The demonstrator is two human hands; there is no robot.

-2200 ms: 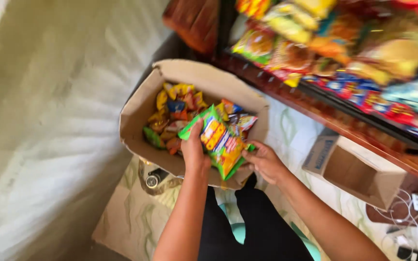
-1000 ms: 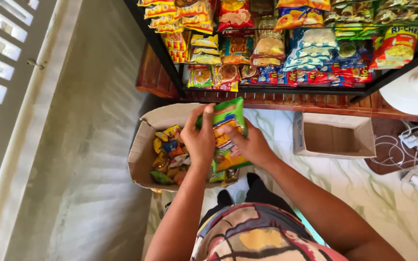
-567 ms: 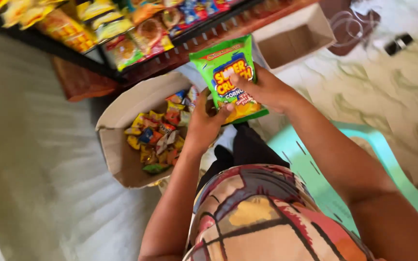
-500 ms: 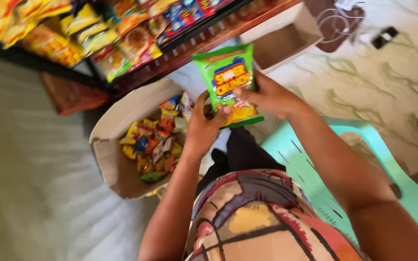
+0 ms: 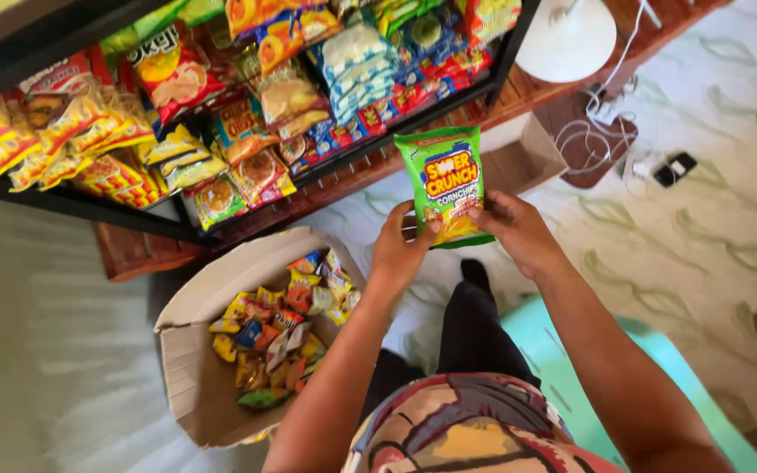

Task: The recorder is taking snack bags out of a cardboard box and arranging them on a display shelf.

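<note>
A: Head view. Both hands up in front of the rack. What's in them?

B: One green snack packet (image 5: pixel 444 186), flat face toward the camera. Left hand (image 5: pixel 400 250) pinches its lower left edge, fingers curled shut on the packet. Right hand (image 5: pixel 519 232) grips the lower right edge, thumb across the front, fingers closed behind.

A: Orientation?

B: Long axis close to upright in frame, leaning slightly. Top seam points up toward the metal rack (image 5: pixel 326 171); bottom seam sits down between the two hands.

A: Position?

B: Held in the air, just below the rack's lower shelf, above the patterned floor (image 5: pixel 711 210). Not touching the shelf.

A: Surroundings?

B: Rack is packed with hanging and stacked snack bags (image 5: pixel 177 79), yellow, orange, blue. An open cardboard box (image 5: pixel 194 368) sits on the floor left of the left forearm, with small mixed packets (image 5: pixel 282 328) in it. A smaller cardboard box (image 5: pixel 527 158) sits behind the held packet. White round lamp base (image 5: pixel 567 39) and tangled cables (image 5: pixel 597 131) upper right.
</note>
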